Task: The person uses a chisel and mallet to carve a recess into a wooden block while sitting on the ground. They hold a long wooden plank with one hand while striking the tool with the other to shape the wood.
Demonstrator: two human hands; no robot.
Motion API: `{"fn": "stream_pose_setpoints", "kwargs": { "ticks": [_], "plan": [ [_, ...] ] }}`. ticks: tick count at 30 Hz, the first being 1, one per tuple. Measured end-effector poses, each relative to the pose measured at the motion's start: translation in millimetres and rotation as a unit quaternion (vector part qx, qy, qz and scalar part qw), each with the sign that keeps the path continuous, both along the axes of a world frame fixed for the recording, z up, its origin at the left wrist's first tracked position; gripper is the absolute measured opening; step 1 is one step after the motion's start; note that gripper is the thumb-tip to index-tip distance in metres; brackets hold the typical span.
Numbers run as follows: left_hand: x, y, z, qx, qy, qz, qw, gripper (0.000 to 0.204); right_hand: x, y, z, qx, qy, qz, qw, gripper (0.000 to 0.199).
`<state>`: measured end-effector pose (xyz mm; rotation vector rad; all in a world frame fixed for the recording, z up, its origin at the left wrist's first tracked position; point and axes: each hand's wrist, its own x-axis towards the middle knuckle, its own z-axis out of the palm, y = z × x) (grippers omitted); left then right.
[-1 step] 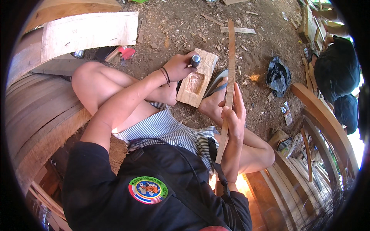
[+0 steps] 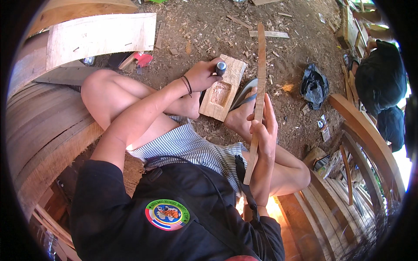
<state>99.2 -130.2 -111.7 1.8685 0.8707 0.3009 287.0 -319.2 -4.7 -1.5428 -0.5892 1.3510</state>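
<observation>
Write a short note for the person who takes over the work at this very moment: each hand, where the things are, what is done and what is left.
Left hand: closed around a dark cylindrical tool handle, held upright on the pale rectangular wooden block.
Right hand: holds a long thin wooden strip that runs from the lap out over the dirt floor.
The block lies on the floor against the foot in a grey sandal.
Done: a shallow rectangular recess is cut into the block.
Left: cannot tell how much deeper the recess must go.
</observation>
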Motion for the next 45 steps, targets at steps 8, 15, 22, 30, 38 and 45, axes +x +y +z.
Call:
{"fn": "stream_pose_setpoints", "kwargs": {
  "ticks": [8, 15, 22, 30, 38, 45],
  "plan": [
    [-0.1, -1.1, 5.0, 0.011, 0.002, -0.011, 1.000, 0.031, -2.5, -3.1, -5.9, 0.000, 0.001, 0.000, 1.000, 0.084],
    [6.9, 0.3, 10.8, 0.034, 0.027, -0.027, 0.999, 0.035, -6.6, 1.7, -0.3, -0.032, -0.038, 0.036, 0.998, 0.083],
    [23.3, 16.4, 11.0, 0.054, 0.074, -0.059, 0.994, 0.053, -20.2, 5.5, 116.4, 0.135, -0.239, -0.154, 0.949, 0.114],
    [34.0, 24.7, 7.3, 0.085, 0.067, -0.093, 0.990, 0.057, -3.6, 34.3, 40.9, -0.048, -0.351, 0.180, 0.918, 0.090],
    [19.3, 27.5, 7.1, 0.058, 0.036, -0.085, 0.994, 0.055, -13.6, 38.2, 128.7, 0.103, -0.295, -0.073, 0.947, 0.103],
    [27.5, 23.0, 8.7, 0.037, 0.034, -0.069, 0.996, 0.047, -21.9, 39.4, 118.5, 0.130, -0.320, -0.087, 0.934, 0.099]
  ]
}}
